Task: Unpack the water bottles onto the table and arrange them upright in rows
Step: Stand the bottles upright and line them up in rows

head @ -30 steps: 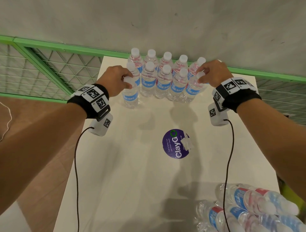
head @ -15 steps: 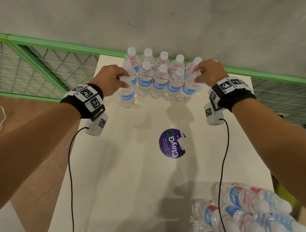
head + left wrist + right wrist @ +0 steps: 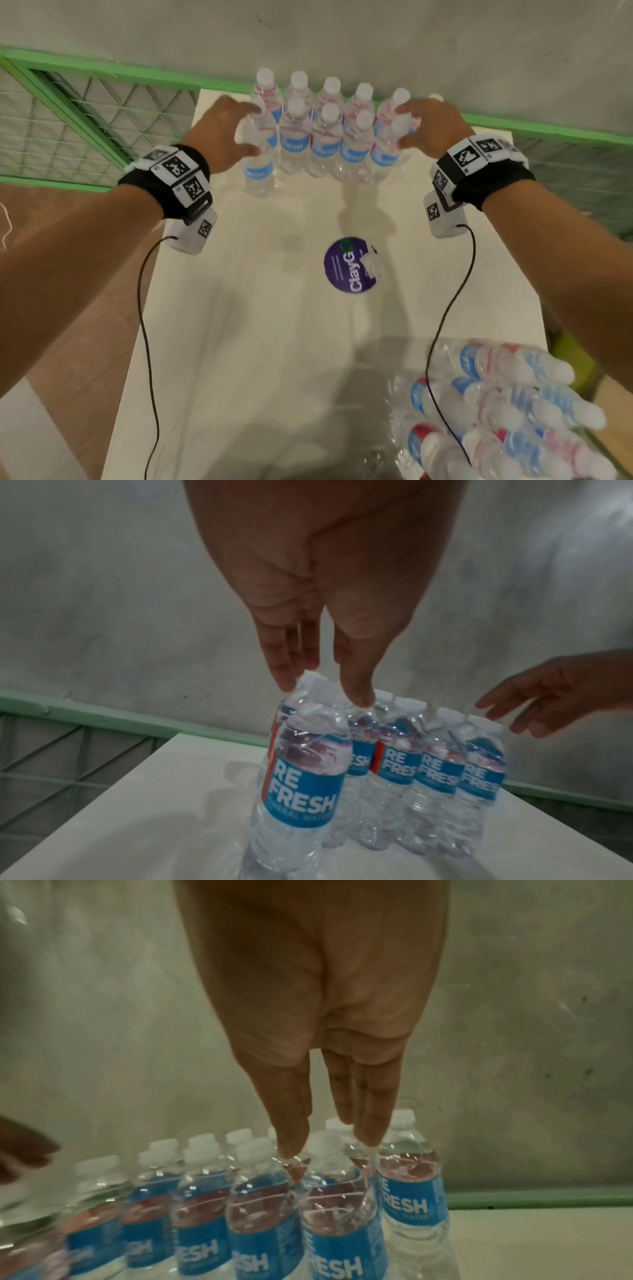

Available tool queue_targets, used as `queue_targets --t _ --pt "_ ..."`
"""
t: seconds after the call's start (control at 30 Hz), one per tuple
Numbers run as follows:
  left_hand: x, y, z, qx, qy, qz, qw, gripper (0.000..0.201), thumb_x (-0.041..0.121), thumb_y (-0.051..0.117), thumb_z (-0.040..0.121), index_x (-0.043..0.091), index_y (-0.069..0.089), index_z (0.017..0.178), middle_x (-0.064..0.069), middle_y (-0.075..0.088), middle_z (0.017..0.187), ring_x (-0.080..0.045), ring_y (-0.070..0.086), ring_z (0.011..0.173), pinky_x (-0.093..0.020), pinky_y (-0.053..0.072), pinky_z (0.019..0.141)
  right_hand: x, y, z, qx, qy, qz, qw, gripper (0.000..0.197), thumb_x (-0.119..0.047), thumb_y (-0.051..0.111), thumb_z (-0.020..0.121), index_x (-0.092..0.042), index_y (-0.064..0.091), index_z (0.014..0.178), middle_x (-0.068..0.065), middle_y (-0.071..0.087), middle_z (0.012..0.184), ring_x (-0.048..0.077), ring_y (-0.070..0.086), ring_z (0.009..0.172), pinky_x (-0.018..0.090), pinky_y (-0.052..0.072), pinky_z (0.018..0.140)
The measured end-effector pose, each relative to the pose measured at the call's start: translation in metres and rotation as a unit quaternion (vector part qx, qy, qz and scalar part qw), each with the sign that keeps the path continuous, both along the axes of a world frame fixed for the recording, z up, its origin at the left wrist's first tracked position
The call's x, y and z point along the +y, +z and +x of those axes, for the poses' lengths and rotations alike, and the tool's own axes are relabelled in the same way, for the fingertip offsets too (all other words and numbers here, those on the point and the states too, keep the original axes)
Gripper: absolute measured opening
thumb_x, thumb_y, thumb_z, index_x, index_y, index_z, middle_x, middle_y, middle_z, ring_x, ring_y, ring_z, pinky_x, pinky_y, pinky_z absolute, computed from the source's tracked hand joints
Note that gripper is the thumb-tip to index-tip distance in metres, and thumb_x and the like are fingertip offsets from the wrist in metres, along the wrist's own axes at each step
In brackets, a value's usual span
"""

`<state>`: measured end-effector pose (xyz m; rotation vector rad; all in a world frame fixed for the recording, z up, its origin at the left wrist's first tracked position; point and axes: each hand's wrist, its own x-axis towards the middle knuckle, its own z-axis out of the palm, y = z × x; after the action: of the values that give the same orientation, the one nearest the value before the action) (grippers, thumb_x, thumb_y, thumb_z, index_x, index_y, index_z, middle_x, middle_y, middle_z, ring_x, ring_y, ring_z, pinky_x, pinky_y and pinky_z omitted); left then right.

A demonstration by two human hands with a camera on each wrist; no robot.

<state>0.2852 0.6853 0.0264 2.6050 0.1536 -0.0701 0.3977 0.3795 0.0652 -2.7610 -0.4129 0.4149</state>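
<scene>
Clear water bottles with blue labels stand upright in two rows [image 3: 325, 137] at the far end of the white table [image 3: 257, 342]. My left hand [image 3: 251, 130] hovers with spread fingers over the front-left bottle [image 3: 258, 171], which stands slightly forward of its row. In the left wrist view its straight fingertips [image 3: 287, 683] just touch that bottle's [image 3: 301, 777] cap. My right hand [image 3: 406, 126] is spread round the top of the front-right bottle [image 3: 385, 157]. Its straight fingers [image 3: 369, 1134] flank the cap in the right wrist view, holding nothing.
A shrink-wrapped pack of bottles [image 3: 496, 411] lies on its side at the table's near right corner. A round purple sticker [image 3: 349, 267] sits mid-table. Green mesh fencing [image 3: 85, 113] and a grey wall [image 3: 342, 34] stand behind the rows.
Both hands have let go of the bottle caps they pinched; the fingers have spread and lifted slightly. The bottles stay standing.
</scene>
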Motion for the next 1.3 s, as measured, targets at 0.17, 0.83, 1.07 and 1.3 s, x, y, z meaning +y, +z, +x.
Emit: queue_targets --t 0.17,0.83,1.07,1.3 --pt "-0.045 0.013 -0.045 -0.106 -0.107 0.041 0.988 0.042 0.021 0.063 0.085 0.010 0.052 0.124 -0.021 0.043 0.130 -0.038 0.034 0.125 -0.039 0.024 0.106 -0.025 0.038 -0.086 0.068 0.091 -0.038 0.993 0.048 -0.028 0.072 0.080 -0.022 0.056 0.125 0.005 0.056 0.127 0.024 0.056 0.108 0.027 0.038 0.088" --pt "-0.311 0.000 -0.212 0.093 -0.524 -0.019 0.847 0.036 0.025 0.056 0.091 0.017 0.045 0.124 -0.003 0.049 0.132 -0.023 0.046 0.118 -0.037 0.043 0.095 -0.166 0.016 -0.343 0.227 0.086 -0.204 0.948 0.027 -0.035 0.067 0.082 -0.013 0.062 0.095 0.004 0.064 0.088 0.020 0.057 0.076 0.030 0.042 0.065" --pt "-0.314 -0.007 -0.210 0.094 -0.536 0.003 0.839 0.038 0.025 0.046 0.095 0.022 0.042 0.132 -0.002 0.043 0.132 -0.020 0.043 0.117 -0.030 0.039 0.088 -0.170 0.001 -0.368 0.254 0.201 -0.139 0.936 0.048 -0.030 0.072 0.079 -0.022 0.052 0.122 0.003 0.049 0.126 0.023 0.054 0.107 0.032 0.046 0.087" --pt "-0.304 -0.009 -0.192 0.115 -0.493 -0.020 0.862 0.031 0.023 0.050 0.093 0.015 0.051 0.122 -0.007 0.050 0.119 -0.022 0.051 0.105 -0.026 0.037 0.085 -0.166 -0.006 -0.344 0.205 0.174 -0.071 0.960 0.033 -0.021 0.067 0.079 -0.015 0.063 0.111 0.003 0.056 0.102 0.019 0.053 0.089 0.025 0.038 0.073"
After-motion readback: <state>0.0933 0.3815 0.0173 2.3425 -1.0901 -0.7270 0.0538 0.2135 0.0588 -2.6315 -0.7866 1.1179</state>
